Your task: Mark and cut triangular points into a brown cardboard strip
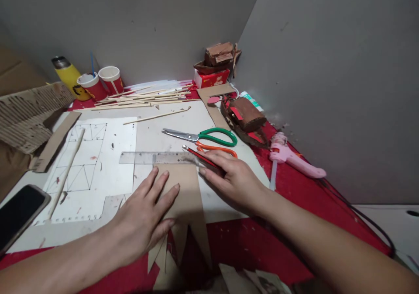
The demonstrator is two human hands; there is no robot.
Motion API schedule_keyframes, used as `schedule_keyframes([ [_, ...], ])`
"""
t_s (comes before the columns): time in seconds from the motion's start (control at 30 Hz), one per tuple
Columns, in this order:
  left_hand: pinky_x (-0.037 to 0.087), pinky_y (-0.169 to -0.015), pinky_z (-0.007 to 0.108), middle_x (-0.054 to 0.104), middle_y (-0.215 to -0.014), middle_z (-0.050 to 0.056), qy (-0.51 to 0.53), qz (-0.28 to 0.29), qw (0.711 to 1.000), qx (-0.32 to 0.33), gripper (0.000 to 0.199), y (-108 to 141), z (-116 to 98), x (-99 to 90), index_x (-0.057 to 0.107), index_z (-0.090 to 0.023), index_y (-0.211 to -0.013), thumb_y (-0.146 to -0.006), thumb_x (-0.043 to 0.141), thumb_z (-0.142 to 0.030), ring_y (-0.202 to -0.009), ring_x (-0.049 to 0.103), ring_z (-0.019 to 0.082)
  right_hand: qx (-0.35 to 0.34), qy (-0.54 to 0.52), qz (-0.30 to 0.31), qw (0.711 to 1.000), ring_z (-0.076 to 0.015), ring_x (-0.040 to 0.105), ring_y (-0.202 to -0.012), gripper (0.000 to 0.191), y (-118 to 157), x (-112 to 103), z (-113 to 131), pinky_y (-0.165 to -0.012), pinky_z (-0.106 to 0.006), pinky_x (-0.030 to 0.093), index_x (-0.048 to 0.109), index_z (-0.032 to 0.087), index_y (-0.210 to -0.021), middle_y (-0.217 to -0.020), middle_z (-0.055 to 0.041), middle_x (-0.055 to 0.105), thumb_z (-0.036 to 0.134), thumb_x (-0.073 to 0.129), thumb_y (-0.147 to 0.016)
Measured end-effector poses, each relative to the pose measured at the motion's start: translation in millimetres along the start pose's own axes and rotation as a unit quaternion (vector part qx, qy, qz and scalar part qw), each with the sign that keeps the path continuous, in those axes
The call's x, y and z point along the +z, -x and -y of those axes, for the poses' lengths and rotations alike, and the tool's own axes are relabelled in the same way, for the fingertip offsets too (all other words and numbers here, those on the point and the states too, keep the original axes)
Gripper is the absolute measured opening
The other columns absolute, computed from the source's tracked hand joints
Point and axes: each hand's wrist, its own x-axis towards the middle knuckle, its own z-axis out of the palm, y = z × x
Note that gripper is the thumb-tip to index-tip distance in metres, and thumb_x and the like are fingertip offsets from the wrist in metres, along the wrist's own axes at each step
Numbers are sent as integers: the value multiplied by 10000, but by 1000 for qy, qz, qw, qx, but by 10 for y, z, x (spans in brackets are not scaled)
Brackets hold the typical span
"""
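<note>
My left hand (144, 215) lies with its fingers spread on a piece of brown cardboard (186, 189) whose near end has pointed cuts. Just beyond those fingertips, a clear ruler (140, 157) crosses the cardboard's far end and the paper to its left. My right hand (232, 176) is closed around a red utility knife (203, 156), its metal tip pointing to the far left above the ruler's right end. Directly behind the knife are scissors (188, 136) with one green and one orange handle, their blades slightly apart.
A sheet with drawn triangles (87, 154) carries a wooden stick. A phone (21, 213) sits at left. Farther back are thin sticks (147, 97), paper cups (111, 80) and a yellow bottle (70, 77). A pink glue gun (294, 160) and brown cardboard model (247, 115) stand right.
</note>
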Motion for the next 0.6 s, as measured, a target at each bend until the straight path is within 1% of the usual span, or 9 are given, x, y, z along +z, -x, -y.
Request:
schedule_keyframes([
  [0.03, 411, -1088, 684, 385, -1548, 332, 3, -10, 1000, 0, 568, -67, 12, -1, 467, -66, -1481, -960, 568, -269, -1500, 210, 510, 4, 0, 1, 1000, -299, 695, -1146, 370, -6, 5, -1, -977, -437, 560, 667, 160, -1306, -1233, -159, 735, 269, 598, -960],
  [0.13, 391, -1116, 667, 385, -1563, 307, 33, 9, 999, -13, 535, -251, 65, 0, 484, -77, -1470, -995, 531, -321, -1505, 224, 485, 10, -2, 3, 1000, -297, 682, -1164, 396, -15, 10, -11, -1007, -453, 538, 653, 203, -1332, -1251, -140, 728, 292, 628, -946],
  [0.23, 365, -1142, 657, 366, -1576, 307, 60, 8, 998, -25, 540, -331, 118, -20, 470, -55, -1471, -1016, 491, -345, -1504, 255, 460, -3, 4, 2, 1000, -301, 679, -1173, 406, -5, 7, -9, -1009, -453, 539, 655, 212, -1332, -1266, -138, 724, 298, 648, -935],
  [0.3, 374, -1147, 637, 378, -1571, 302, 76, -11, 996, -42, 525, -296, 119, -84, 468, -55, -1466, -1023, 481, -336, -1490, 308, 438, -17, 14, 1, 1000, -308, 677, -1179, 416, 10, 1, 4, -1004, -451, 544, 654, 195, -1334, -1272, -148, 720, 297, 655, -930],
  [0.37, 436, -1123, 576, 475, -1520, 254, 99, -46, 993, -49, 458, -198, 61, -196, 492, -99, -1441, -1033, 468, -306, -1428, 435, 377, -28, 24, 2, 999, -312, 675, -1181, 431, 28, -6, 21, -996, -457, 550, 641, 202, -1350, -1274, -143, 719, 298, 657, -930],
  [0.43, 544, -1006, 444, 632, -1364, 169, 133, -80, 988, -5, 363, -66, -71, -325, 539, -160, -1379, -1042, 433, -245, -1227, 611, 275, -35, 29, -4, 999, -319, 677, -1174, 434, 42, -11, 35, -986, -472, 555, 637, 219, -1355, -1274, -135, 721, 301, 655, -930],
  [0.5, 588, -846, 343, 681, -1295, 144, 149, -23, 986, 75, 331, 65, -260, -421, 580, -143, -1323, -1046, 415, -217, -1019, 671, 224, -40, 26, -16, 999, -331, 687, -1156, 424, 51, -14, 43, -975, -490, 560, 649, 201, -1339, -1261, -149, 727, 306, 650, -928],
  [0.53, 587, -731, 334, 702, -1256, 140, 116, 2, 988, 103, 320, 122, -361, -446, 611, -120, -1281, -1042, 424, -218, -910, 668, 223, -42, 24, -22, 999, -338, 692, -1145, 417, 54, -15, 45, -970, -497, 563, 658, 179, -1325, -1250, -164, 730, 308, 642, -929],
  [0.6, 567, -659, 370, 697, -1271, 141, 24, 72, 985, 154, 325, 210, -545, -447, 647, -97, -1245, -1009, 437, -174, -855, 649, 247, -45, 24, -24, 998, -346, 698, -1136, 407, 60, -18, 48, -965, -508, 564, 670, 146, -1303, -1237, -189, 733, 309, 626, -933],
])
